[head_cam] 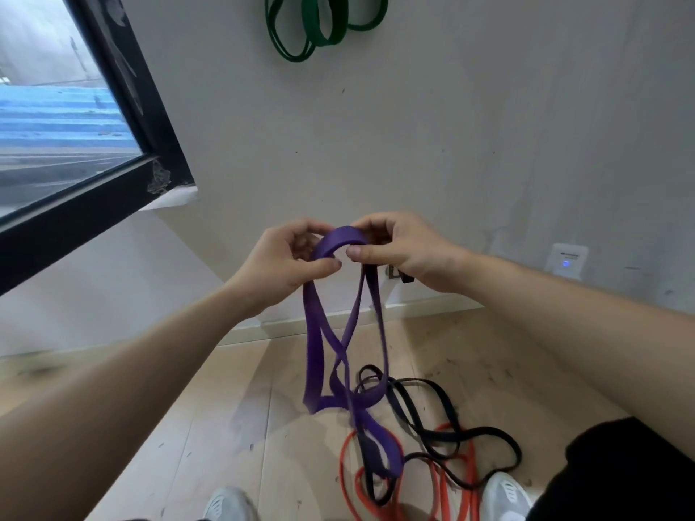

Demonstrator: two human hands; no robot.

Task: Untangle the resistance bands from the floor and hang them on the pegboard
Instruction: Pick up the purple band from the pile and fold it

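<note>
A wide purple band (pixel 315 332) hangs in twisted loops from both hands, in front of a grey wall. My left hand (pixel 286 263) pinches its top bend from the left and my right hand (pixel 404 250) pinches it from the right, thumbs almost touching. The band's lower loops reach down to the floor, where they cross a thin black band (pixel 443 415) and a red-orange band (pixel 436 494) that lie tangled between my shoes. Green bands (pixel 323 24) hang high on the wall at the top of the view; what they hang from is out of frame.
A black-framed window (pixel 124 107) takes up the left, with a low ledge beneath it. A white wall device with a blue light (pixel 567 259) sits low on the right. The floor is pale wood planks (pixel 210 426). My two white shoes (pixel 229 505) stand at the bottom edge.
</note>
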